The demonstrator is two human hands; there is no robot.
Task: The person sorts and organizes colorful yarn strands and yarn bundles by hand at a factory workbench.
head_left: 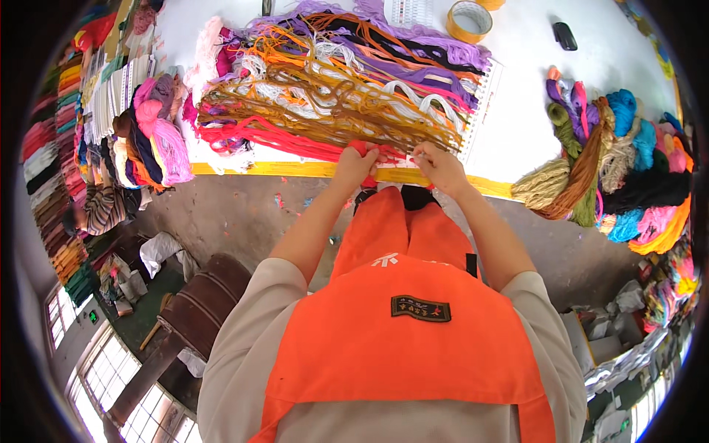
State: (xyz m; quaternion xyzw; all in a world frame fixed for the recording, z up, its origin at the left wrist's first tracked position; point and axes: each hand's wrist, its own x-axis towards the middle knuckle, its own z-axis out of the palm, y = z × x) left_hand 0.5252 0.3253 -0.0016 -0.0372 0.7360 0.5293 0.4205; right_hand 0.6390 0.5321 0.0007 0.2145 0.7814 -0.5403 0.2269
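Note:
At the near edge of the white table, my left hand (356,167) is closed around a bundle of red yarn (284,140), part of which hangs below the fingers. My right hand (442,170) is a short way to the right, its fingertips pinched near the end of the red strands; what lies between them is too small to make out. Just beyond both hands lies a wide layer of brown yarn (340,96), with orange, white, black and purple strands behind it. The strands reach a white punched strip (484,100) on the right.
Colourful yarn skeins (628,162) are heaped at the table's right end, and more skeins (159,133) hang at its left. Tape rolls, including a yellow one (469,22), and a black mouse-like object (565,36) lie at the back. A brown chair (207,295) stands behind me on the left.

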